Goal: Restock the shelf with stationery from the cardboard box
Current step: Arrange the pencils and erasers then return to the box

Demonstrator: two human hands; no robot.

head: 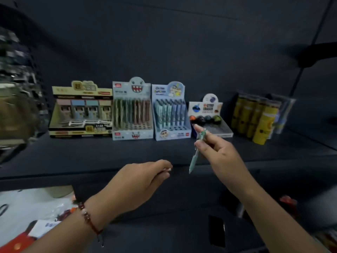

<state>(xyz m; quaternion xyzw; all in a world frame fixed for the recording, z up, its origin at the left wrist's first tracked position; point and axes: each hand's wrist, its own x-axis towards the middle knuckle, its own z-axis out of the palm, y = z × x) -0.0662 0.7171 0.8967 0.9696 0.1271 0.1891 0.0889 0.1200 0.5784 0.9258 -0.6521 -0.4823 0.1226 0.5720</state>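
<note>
1. While holding above the dark shelf (91, 161), pinching a pale green pen (196, 154) between thumb and fingers of the right hand (218, 154), tip hanging toward 6 o'clock.
2. Hovering at 9 o'clock of the pen, well apart from it: left hand (144, 181), fingers curled in; whether pinching something small, cannot tell.
3. Standing at 11 o'clock of the right hand: blue cartoon pen display box (171, 114), front holes unfilled, matching pens at the back. Likely the destination, judging by colour.
4. Sitting at 9 o'clock of that box: shark-face pen box (132, 110) and yellow display box (81, 110); at 3 o'clock, eraser display (209, 115) and yellow tubes (255, 119).
5. Cardboard box not showing anywhere.
6. Risking a missed hole: a tilted entry catching the rim, nudging the light display box backward or toppling neighbouring pens.
7. Risking a slip too: a loose pinch near the pen's top letting it drop below the shelf edge.
</note>
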